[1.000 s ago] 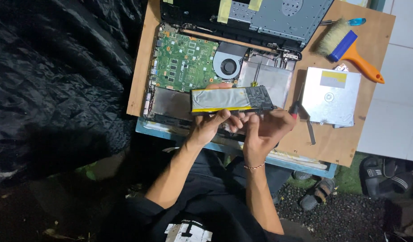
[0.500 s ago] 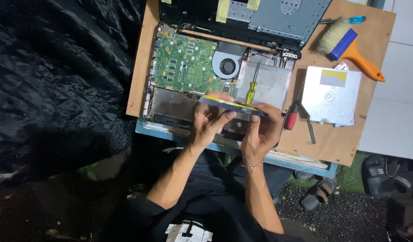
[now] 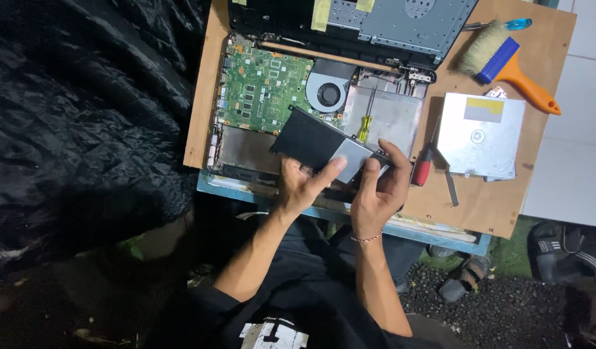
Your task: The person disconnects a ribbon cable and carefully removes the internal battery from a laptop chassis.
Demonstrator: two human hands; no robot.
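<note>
Both my hands hold a flat black battery pack [image 3: 311, 137] with a grey patch, tilted over the front of an opened laptop base [image 3: 246, 147]. My left hand [image 3: 299, 183] grips its near edge from below, thumb on the grey patch. My right hand [image 3: 378, 187] clasps its right end. The laptop's green circuit board [image 3: 262, 90] and round fan [image 3: 328, 94] lie bare behind the pack. A yellow-handled screwdriver [image 3: 365, 125] rests on the silver plate [image 3: 392, 116] inside the laptop.
A wooden board [image 3: 492, 200] carries the laptop. On it to the right lie a silver optical drive [image 3: 482, 134], a red-handled screwdriver [image 3: 422, 169], and a blue and orange brush [image 3: 505, 63]. Black plastic sheeting [image 3: 85, 116] fills the left. Sandals [image 3: 465, 279] lie on the ground.
The battery pack was turned over in my hands, from its yellow-labelled side facing up, through edge-on, to its black side up. Both hands shifted slightly toward me.
</note>
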